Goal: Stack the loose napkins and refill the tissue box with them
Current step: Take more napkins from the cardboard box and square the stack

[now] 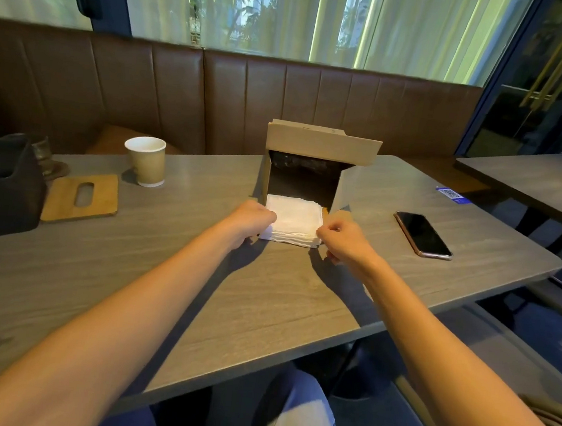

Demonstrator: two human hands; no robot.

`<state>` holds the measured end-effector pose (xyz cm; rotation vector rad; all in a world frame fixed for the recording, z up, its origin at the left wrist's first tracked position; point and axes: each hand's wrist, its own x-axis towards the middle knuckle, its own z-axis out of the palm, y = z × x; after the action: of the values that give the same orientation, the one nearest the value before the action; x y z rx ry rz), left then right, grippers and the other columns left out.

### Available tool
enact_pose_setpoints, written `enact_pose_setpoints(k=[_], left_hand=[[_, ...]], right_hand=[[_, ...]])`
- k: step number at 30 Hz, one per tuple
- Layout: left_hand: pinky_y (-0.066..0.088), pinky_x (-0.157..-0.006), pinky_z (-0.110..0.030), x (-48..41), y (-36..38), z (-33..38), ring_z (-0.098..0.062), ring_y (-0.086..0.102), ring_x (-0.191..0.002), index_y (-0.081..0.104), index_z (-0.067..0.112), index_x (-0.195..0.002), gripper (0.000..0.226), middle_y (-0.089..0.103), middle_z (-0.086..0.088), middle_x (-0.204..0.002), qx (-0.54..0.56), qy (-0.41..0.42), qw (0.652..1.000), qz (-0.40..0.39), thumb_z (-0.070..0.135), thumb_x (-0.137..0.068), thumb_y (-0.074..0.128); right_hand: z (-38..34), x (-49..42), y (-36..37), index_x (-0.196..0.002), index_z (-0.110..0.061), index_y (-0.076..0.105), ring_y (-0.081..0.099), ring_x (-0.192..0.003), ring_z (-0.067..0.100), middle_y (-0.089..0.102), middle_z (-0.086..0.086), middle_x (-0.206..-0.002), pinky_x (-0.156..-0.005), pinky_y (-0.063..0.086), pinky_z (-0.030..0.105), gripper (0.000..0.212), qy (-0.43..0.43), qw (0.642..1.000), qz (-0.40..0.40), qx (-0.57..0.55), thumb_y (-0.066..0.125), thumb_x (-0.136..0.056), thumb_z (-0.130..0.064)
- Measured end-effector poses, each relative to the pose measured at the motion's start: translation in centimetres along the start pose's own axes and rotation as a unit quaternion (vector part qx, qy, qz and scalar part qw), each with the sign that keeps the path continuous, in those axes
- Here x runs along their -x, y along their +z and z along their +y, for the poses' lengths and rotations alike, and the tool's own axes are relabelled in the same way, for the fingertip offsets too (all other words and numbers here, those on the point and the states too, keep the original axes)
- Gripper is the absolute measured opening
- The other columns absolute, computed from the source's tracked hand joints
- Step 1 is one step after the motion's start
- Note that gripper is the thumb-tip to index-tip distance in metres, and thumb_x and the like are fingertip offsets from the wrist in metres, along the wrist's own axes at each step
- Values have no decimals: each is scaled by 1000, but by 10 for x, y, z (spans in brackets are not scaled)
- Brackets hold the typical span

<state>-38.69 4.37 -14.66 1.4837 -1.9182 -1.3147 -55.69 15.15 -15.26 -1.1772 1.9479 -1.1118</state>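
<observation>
**Two hands, one stack, one open mouth straight ahead**

Both hands flank the stack of white paper napkins (294, 219), which lies on the grey wood-grain table (196, 290) at the near face of the brown cardboard tissue box (320, 144). The box lies on its side. Its dark opening faces the person and its flaps are folded out above and to the sides.

The stack's far edge sits at the box's threshold, just inside the mouth. Its near edge juts out toward the person.

The left hand (255, 219) has its fingers curled against the stack's left edge. The right hand (342, 237) pinches the right near corner. Each is touching the stack, and neither is clearly closer.

The stack looks close to square, so it has no strong long axis. Its sides run parallel to the box's inner walls, squarely in line with the opening.

The coming move probably depends on this alignment. The box's depth runs directly away from the hands, so a straight push forward should seat the stack. The layered near edge is slightly fanned and could splay or catch.

A flat wooden lid with an oval slot (82, 197) lies well left of the box.
</observation>
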Motion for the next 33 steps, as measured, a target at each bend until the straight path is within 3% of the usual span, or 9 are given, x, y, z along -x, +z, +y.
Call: enact_pose_setpoints(k=[3, 6, 10, 14, 17, 19, 22, 30, 33], left_hand=[[37, -64, -34, -7, 3, 4, -22, 47, -74, 53, 9, -93, 15, 42, -6, -81, -25, 28, 999, 30, 24, -94, 55], [50, -74, -36, -15, 7, 11, -26, 57, -91, 52, 8, -104, 23, 55, -9, -97, -51, 0, 998, 48, 22, -90, 62], [52, -74, -31, -21, 6, 19, -26, 62, -98, 53, 6, -108, 26, 59, -11, -102, -63, -46, 996, 42, 20, -90, 67], [35, -48, -23, -18, -2, 19, -15, 48, -62, 59, 8, -105, 24, 53, -8, -81, 13, -74, 997, -8, 24, -91, 70], [31, -41, -18, -16, -13, 8, -11, 45, -63, 59, 9, -119, 38, 66, -11, -101, 84, -81, 990, -78, 24, -88, 73], [42, -48, -19, -13, -20, 2, -13, 53, -76, 62, 13, -120, 38, 67, -10, -118, 107, -48, 987, -106, 27, -87, 74], [53, -84, -28, 5, -35, 2, -14, 60, -105, 63, 16, -118, 28, 64, 2, -122, 89, 44, 990, -101, 30, -94, 66], [54, -80, -16, 49, -86, -27, -4, 60, -107, 53, 22, -132, 37, 63, 7, -119, 153, 189, 970, -29, 21, -96, 63], [56, -89, -26, 56, -97, -44, -8, 61, -111, 51, 22, -134, 42, 62, 7, -122, 147, 194, 969, 34, 24, -95, 65]], right_hand=[[-2, -16, 2, -67, -11, 52, 46, -55, 16, 47, 6, -62, -46, 38, 26, 22, -15, 993, 87, 81, 59, -87, -18], [-6, -32, 9, -83, -6, 63, 62, -76, 20, 63, 9, -83, -63, 53, 32, 24, 3, 980, 126, 153, 64, -88, -29], [-21, -40, 17, -97, -10, 53, 62, -95, 24, 60, 10, -99, -84, 58, 33, 32, 62, 978, 106, 168, 74, -84, -29], [-25, -37, 18, -97, -8, 50, 61, -93, 23, 59, 10, -99, -84, 58, 30, 36, 114, 983, 81, 115, 79, -79, -18], [-21, -28, 12, -102, -6, 58, 63, -87, 19, 63, 8, -101, -61, 55, 23, 38, 126, 989, 51, 51, 82, -75, -19], [-17, -18, 5, -107, -7, 65, 63, -81, 16, 65, 5, -100, -52, 47, 18, 34, 90, 995, 27, 19, 80, -79, -21], [-17, -3, -1, -109, -11, 69, 65, -96, 16, 68, 1, -105, -66, 54, 21, 26, -8, 998, -10, -67, 74, -85, -19], [-63, 4, 41, -113, -15, 66, 68, -98, 14, 70, 1, -106, -83, 58, 29, 25, -188, 981, -43, -36, 69, -89, -19], [-71, 7, 70, -123, -15, 63, 67, -100, 11, 69, 0, -112, -79, 58, 21, 34, -209, 973, -96, -23, 68, -90, -12]])
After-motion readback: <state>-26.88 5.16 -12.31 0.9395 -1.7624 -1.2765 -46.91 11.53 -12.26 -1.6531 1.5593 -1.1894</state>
